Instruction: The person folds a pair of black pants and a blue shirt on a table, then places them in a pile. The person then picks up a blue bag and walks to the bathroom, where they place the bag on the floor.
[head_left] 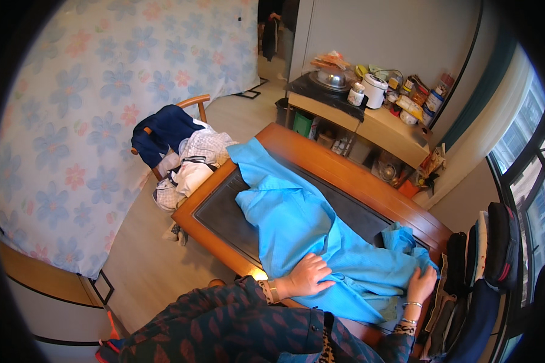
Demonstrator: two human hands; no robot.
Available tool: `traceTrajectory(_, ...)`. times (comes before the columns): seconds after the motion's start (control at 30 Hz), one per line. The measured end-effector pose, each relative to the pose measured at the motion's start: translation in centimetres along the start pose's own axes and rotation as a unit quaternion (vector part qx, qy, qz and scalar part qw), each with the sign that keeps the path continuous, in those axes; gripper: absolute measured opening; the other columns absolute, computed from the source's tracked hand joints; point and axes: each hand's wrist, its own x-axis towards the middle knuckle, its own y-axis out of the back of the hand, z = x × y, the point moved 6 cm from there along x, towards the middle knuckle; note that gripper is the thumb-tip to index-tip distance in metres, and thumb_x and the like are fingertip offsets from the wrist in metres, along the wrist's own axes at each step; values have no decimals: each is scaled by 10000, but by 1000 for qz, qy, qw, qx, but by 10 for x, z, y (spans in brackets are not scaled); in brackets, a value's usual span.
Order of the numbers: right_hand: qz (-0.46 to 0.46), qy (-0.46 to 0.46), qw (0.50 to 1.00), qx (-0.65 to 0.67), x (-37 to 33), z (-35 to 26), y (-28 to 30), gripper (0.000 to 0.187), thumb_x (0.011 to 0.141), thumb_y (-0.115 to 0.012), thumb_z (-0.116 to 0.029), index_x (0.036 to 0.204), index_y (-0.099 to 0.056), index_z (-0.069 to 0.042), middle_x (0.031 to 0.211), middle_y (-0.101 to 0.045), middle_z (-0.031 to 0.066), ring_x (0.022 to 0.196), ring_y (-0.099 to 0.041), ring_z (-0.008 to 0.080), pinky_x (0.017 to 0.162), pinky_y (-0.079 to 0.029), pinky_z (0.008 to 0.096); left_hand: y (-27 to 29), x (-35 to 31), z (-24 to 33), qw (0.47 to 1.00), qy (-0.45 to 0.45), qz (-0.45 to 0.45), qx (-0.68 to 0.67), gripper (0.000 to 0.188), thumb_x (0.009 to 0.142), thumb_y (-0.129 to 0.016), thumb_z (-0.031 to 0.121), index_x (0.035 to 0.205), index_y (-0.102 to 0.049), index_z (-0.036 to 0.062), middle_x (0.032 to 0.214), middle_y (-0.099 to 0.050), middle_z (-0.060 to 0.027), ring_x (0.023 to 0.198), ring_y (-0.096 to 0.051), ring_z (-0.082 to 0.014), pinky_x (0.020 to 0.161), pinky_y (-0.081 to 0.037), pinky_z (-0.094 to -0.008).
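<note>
A bright blue garment [297, 224] lies spread and creased across a wooden table [345, 175] with a dark inset top. Whether it is a shirt or trousers I cannot make out. My left hand [306, 276] is on its near edge, fingers curled into the cloth with the thumb apart. At the right end, my right hand [421, 285] grips the garment's bunched edge between thumb and fingers. A small crumpled part of the cloth stands up just beyond that hand.
Folded clothes [466, 284] are stacked by the window at right. A wooden chair [194, 101] piled with clothes [191, 145] stands beyond the table's left end. At the back, a side table [393, 130] bears a rice cooker [375, 91], a domed pan lid [331, 78] and jars. A flowered curtain [72, 133] hangs at left.
</note>
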Motion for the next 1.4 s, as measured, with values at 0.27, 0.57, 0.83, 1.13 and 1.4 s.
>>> traceTrajectory(0.27,-96,282,929,220,7,-193,-76,613,721,-805,-263,1230,-571,-12,1256,-557,200,1195,-500,395,987,-424,484,1,0,0,1000,-2,0,13,243,804,-748,271,795,-630,59,709,-499,-58,730,-509,-233,705,-385,-362)
traceTrajectory(0.57,-219,199,905,306,-21,-262,-150,290,769,-706,-138,1038,-654,-39,837,-611,143,769,-626,345,717,-515,433,2,0,-2,1000,-2,4,3,229,786,-759,248,806,-633,58,716,-514,-66,742,-515,-230,697,-380,-364)
traceTrajectory(0.83,-226,148,927,260,-13,-246,-146,287,817,-716,-246,1012,-630,-54,1033,-620,198,926,-618,421,794,-512,484,-2,-1,-3,1000,9,12,0,229,779,-736,254,745,-595,76,730,-522,-75,774,-525,-253,730,-391,-385)
traceTrajectory(1.13,-184,39,881,433,8,-204,-128,261,861,-703,-214,742,-607,-3,603,-531,67,587,-470,131,551,-416,330,4,1,0,1000,-19,18,10,213,792,-750,235,782,-635,57,702,-504,-63,720,-509,-237,698,-391,-367)
traceTrajectory(1.4,9,-84,848,524,45,-72,-28,261,955,-628,-154,721,-543,-75,711,-485,-76,650,-376,43,566,-326,222,15,4,0,998,-23,60,2,229,772,-757,224,736,-600,60,702,-498,-73,714,-508,-249,700,-405,-375)
